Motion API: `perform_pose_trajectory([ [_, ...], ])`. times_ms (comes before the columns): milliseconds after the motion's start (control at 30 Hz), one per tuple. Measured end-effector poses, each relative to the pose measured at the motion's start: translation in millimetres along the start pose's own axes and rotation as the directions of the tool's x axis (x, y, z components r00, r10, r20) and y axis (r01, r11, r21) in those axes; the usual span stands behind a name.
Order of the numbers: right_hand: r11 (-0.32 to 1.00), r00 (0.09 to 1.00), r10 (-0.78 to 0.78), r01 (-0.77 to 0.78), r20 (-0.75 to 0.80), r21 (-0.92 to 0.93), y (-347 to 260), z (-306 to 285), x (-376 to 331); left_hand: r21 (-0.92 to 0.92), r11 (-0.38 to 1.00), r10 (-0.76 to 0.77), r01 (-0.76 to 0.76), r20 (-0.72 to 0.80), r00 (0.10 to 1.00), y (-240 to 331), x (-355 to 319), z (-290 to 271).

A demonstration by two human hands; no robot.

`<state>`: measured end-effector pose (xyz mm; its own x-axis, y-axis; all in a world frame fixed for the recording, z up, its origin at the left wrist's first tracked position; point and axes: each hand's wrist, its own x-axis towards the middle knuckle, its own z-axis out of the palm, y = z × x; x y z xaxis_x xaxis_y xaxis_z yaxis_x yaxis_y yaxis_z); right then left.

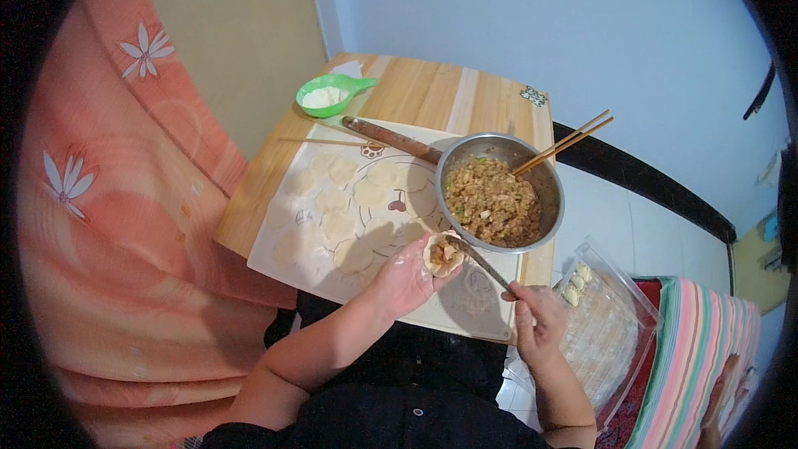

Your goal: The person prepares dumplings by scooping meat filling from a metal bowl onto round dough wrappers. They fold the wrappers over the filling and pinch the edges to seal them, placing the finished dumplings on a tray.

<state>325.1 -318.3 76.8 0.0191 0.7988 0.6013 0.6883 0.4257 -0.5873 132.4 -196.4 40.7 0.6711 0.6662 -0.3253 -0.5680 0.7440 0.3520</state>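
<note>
In my left hand (405,280) rests a round dumpling wrapper (434,263) with brown meat filling (444,251) at its centre. My right hand (539,316) grips the handle of a dark, narrow spoon or spatula (485,263), its tip touching the filling. Just beyond my hands stands a steel bowl (559,191) of minced filling (490,199), with a pair of chopsticks (573,145) leaning out over its right rim. Several flat dough wrappers (353,255) lie on the white floured mat (274,259) to the left.
A rolling pin (391,138) lies behind the wrappers, partly hidden by the bowl. A green scoop (359,84) of white flour sits at the wooden table's (432,96) far left. Lower right, a clear tray (607,324) holds several finished dumplings (575,284). An orange curtain (141,224) hangs left.
</note>
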Motion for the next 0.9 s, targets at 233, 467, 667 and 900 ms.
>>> perform_pose_trajectory([
  [233,0.953,0.962,-0.271,0.274,0.042,-0.132,-6.8,-6.3,-4.6,0.076,0.997,0.018,-0.020,0.024,1.000,2.8,-10.6,1.1],
  [467,0.921,0.930,-0.332,0.355,0.156,-0.158,-14.6,-8.3,-6.6,0.024,1.000,-0.017,0.014,0.137,0.990,6.1,-9.9,-0.3],
  [667,0.946,0.955,-0.275,0.290,0.112,-0.146,-15.8,-11.4,-4.1,0.058,0.998,-0.021,0.014,0.135,0.991,5.9,-9.7,-0.4],
  [900,0.917,0.998,0.035,-0.010,0.055,-0.398,20.9,-27.8,32.6,0.066,0.997,-0.035,0.032,0.046,0.998,7.0,-20.5,-7.9],
])
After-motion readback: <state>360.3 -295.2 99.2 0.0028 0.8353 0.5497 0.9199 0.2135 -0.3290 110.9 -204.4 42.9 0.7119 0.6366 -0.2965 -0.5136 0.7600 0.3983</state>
